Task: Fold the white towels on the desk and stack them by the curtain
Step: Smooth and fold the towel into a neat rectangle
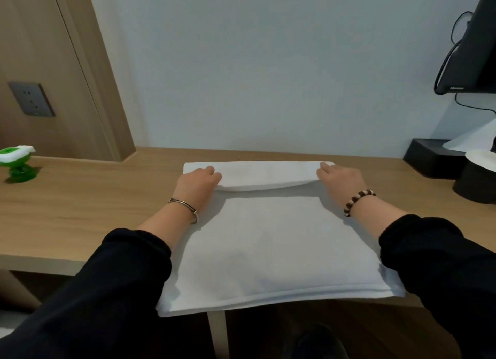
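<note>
White towel (pixel 268 251), thumbs hidden under fold

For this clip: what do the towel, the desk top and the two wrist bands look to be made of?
The white towel is soft matte cloth, probably cotton: it folds smoothly and shows layered hems. The desk has a light wood-grain top with a satin finish, possibly laminate. The bangle on the left wrist is thin, silvery metal that glints. The bracelet on the right wrist has brown and pale beads, perhaps wood.
</note>
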`<act>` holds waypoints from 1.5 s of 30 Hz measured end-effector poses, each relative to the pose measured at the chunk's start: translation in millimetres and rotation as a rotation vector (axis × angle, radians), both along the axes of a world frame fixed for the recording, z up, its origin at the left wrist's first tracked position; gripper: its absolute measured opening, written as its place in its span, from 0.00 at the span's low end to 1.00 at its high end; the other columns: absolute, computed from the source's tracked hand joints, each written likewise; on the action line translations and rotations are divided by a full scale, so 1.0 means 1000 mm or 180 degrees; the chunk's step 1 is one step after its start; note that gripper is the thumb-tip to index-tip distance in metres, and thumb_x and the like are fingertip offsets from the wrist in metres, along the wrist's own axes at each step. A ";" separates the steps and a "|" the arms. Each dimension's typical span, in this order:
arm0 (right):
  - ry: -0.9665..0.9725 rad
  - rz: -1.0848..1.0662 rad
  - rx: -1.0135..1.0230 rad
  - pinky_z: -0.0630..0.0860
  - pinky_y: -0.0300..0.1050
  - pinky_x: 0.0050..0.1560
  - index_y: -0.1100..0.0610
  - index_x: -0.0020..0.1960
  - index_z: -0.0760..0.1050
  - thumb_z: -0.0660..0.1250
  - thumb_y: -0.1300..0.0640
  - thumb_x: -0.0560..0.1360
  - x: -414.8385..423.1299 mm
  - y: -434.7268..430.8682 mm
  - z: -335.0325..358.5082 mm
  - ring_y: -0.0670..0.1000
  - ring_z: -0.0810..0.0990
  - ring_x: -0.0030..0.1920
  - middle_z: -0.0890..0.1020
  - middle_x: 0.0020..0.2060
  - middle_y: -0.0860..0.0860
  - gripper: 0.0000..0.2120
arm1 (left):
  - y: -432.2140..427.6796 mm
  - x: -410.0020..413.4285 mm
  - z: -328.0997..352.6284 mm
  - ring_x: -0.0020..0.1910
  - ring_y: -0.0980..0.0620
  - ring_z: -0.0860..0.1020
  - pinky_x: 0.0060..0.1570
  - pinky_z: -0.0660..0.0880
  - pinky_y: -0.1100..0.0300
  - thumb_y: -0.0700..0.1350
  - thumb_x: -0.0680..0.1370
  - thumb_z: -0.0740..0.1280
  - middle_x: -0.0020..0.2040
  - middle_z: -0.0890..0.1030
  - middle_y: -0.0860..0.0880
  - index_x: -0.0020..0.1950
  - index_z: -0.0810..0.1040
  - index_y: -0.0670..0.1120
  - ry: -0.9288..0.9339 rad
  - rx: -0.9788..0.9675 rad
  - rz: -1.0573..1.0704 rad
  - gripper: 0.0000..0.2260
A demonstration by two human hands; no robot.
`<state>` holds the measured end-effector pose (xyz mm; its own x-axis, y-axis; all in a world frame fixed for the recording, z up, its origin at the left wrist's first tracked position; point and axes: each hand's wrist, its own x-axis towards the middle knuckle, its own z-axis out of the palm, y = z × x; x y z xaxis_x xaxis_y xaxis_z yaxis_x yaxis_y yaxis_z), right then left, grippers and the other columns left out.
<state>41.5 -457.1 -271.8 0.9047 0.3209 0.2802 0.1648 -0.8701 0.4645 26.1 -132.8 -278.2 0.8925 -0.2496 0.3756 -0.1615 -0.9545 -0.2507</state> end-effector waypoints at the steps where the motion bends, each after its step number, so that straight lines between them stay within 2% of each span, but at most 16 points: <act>1: 0.0116 -0.0032 -0.0105 0.67 0.42 0.37 0.56 0.59 0.70 0.55 0.63 0.76 0.001 0.001 -0.002 0.52 0.76 0.55 0.73 0.61 0.50 0.13 | -0.001 0.000 -0.004 0.48 0.44 0.74 0.31 0.61 0.56 0.36 0.76 0.59 0.49 0.73 0.45 0.51 0.72 0.44 0.0069 0.0098 -0.0063 0.07; 4: 0.0553 -0.0109 -0.0275 0.68 0.44 0.37 0.53 0.50 0.69 0.52 0.63 0.78 0.001 0.005 -0.008 0.53 0.79 0.49 0.77 0.52 0.51 0.09 | 0.001 -0.002 -0.016 0.48 0.46 0.74 0.33 0.62 0.56 0.39 0.77 0.58 0.50 0.73 0.47 0.50 0.73 0.45 0.0186 0.0111 -0.0227 0.05; 7: 0.0794 -0.0198 -0.0162 0.72 0.43 0.39 0.56 0.50 0.72 0.53 0.62 0.77 0.004 0.002 -0.006 0.52 0.79 0.46 0.79 0.48 0.50 0.10 | 0.009 0.003 -0.014 0.49 0.48 0.73 0.36 0.64 0.58 0.44 0.78 0.59 0.47 0.75 0.50 0.46 0.74 0.48 0.0347 -0.0188 -0.0292 0.05; 9: 0.1053 -0.0221 0.0246 0.76 0.45 0.44 0.58 0.49 0.75 0.55 0.60 0.76 0.009 0.002 -0.003 0.53 0.78 0.45 0.80 0.47 0.52 0.11 | 0.011 0.007 -0.008 0.48 0.49 0.73 0.37 0.64 0.59 0.48 0.78 0.60 0.43 0.73 0.52 0.41 0.74 0.49 0.0676 -0.0673 -0.0263 0.07; 11: 0.1215 -0.0136 0.1046 0.76 0.48 0.50 0.62 0.49 0.78 0.55 0.60 0.77 0.014 0.008 -0.001 0.56 0.78 0.48 0.80 0.47 0.55 0.13 | 0.008 0.010 -0.004 0.47 0.49 0.74 0.39 0.64 0.59 0.50 0.78 0.61 0.43 0.72 0.52 0.41 0.75 0.50 0.0914 -0.1081 -0.0248 0.08; 13: 0.1205 0.0066 0.1866 0.74 0.47 0.47 0.64 0.43 0.78 0.57 0.60 0.77 0.019 0.018 -0.001 0.57 0.77 0.47 0.80 0.43 0.56 0.13 | -0.001 0.012 -0.004 0.46 0.50 0.74 0.41 0.65 0.59 0.50 0.77 0.63 0.46 0.74 0.52 0.47 0.78 0.50 0.0898 -0.1296 -0.0292 0.06; 15: 0.1177 0.0251 0.2180 0.72 0.44 0.45 0.60 0.42 0.78 0.62 0.58 0.76 0.020 0.026 -0.002 0.53 0.76 0.45 0.79 0.41 0.51 0.09 | -0.011 0.014 -0.010 0.46 0.51 0.74 0.43 0.66 0.60 0.49 0.76 0.65 0.47 0.74 0.52 0.49 0.80 0.51 0.0826 -0.1484 -0.0370 0.05; 18: 0.1180 0.0328 0.1802 0.72 0.44 0.48 0.53 0.50 0.78 0.66 0.52 0.75 0.020 0.031 -0.004 0.50 0.75 0.46 0.76 0.45 0.47 0.06 | -0.016 0.016 -0.020 0.44 0.55 0.72 0.43 0.67 0.60 0.50 0.73 0.70 0.46 0.75 0.56 0.45 0.81 0.54 0.0746 -0.1923 -0.0292 0.03; 21: 0.0979 0.0445 0.1194 0.70 0.44 0.43 0.50 0.45 0.75 0.60 0.55 0.77 0.019 0.035 -0.004 0.51 0.74 0.43 0.75 0.44 0.47 0.05 | -0.010 0.018 -0.024 0.43 0.57 0.74 0.42 0.68 0.61 0.50 0.71 0.72 0.43 0.77 0.58 0.40 0.80 0.58 0.0709 -0.2308 -0.0174 0.03; 23: 0.0877 0.0470 0.0859 0.67 0.43 0.41 0.51 0.42 0.72 0.57 0.59 0.77 0.018 0.039 -0.005 0.52 0.73 0.43 0.74 0.43 0.48 0.08 | -0.008 0.017 -0.026 0.43 0.57 0.75 0.41 0.67 0.61 0.50 0.72 0.71 0.43 0.78 0.59 0.39 0.80 0.59 0.0658 -0.2247 -0.0192 0.04; 26: 0.0488 0.0517 0.0696 0.70 0.45 0.40 0.57 0.45 0.75 0.56 0.63 0.76 0.017 0.041 -0.008 0.54 0.75 0.47 0.76 0.45 0.51 0.09 | -0.007 0.014 -0.029 0.45 0.55 0.77 0.41 0.68 0.61 0.48 0.74 0.69 0.45 0.80 0.57 0.44 0.83 0.55 0.0456 -0.2060 -0.0265 0.03; 30: -0.0207 0.0852 0.1561 0.64 0.44 0.33 0.61 0.41 0.75 0.60 0.66 0.72 0.013 0.038 -0.004 0.58 0.76 0.40 0.78 0.39 0.55 0.05 | -0.008 0.012 -0.029 0.47 0.52 0.78 0.40 0.68 0.61 0.46 0.76 0.66 0.46 0.82 0.55 0.46 0.82 0.52 0.0289 -0.1813 -0.0275 0.05; 35: 0.0476 0.0936 0.1187 0.66 0.45 0.37 0.54 0.39 0.66 0.58 0.60 0.75 0.000 0.032 -0.020 0.54 0.74 0.43 0.74 0.39 0.51 0.07 | -0.012 0.010 -0.026 0.47 0.51 0.78 0.41 0.67 0.61 0.45 0.76 0.65 0.45 0.81 0.54 0.46 0.81 0.51 0.0256 -0.1660 -0.0262 0.05; 38: 0.0558 0.0894 0.1026 0.65 0.44 0.37 0.55 0.39 0.65 0.58 0.58 0.77 0.002 0.033 -0.022 0.53 0.73 0.44 0.74 0.41 0.51 0.08 | -0.013 0.008 -0.024 0.47 0.51 0.78 0.41 0.68 0.61 0.45 0.75 0.65 0.46 0.81 0.53 0.46 0.81 0.50 0.0222 -0.1552 -0.0292 0.05; 40: 0.0640 0.0858 0.0936 0.65 0.44 0.38 0.55 0.40 0.65 0.57 0.57 0.78 0.004 0.035 -0.020 0.53 0.73 0.44 0.71 0.40 0.49 0.08 | -0.013 0.006 -0.019 0.47 0.50 0.77 0.40 0.68 0.60 0.46 0.75 0.65 0.46 0.80 0.53 0.44 0.81 0.49 0.0265 -0.1238 -0.0376 0.05; 45: 0.0723 0.0744 0.0929 0.63 0.43 0.38 0.56 0.39 0.65 0.57 0.57 0.78 0.006 0.037 -0.019 0.52 0.69 0.40 0.70 0.39 0.49 0.09 | -0.006 0.004 -0.011 0.44 0.48 0.74 0.35 0.61 0.60 0.42 0.74 0.64 0.42 0.77 0.51 0.38 0.76 0.47 0.0208 -0.0869 -0.0674 0.06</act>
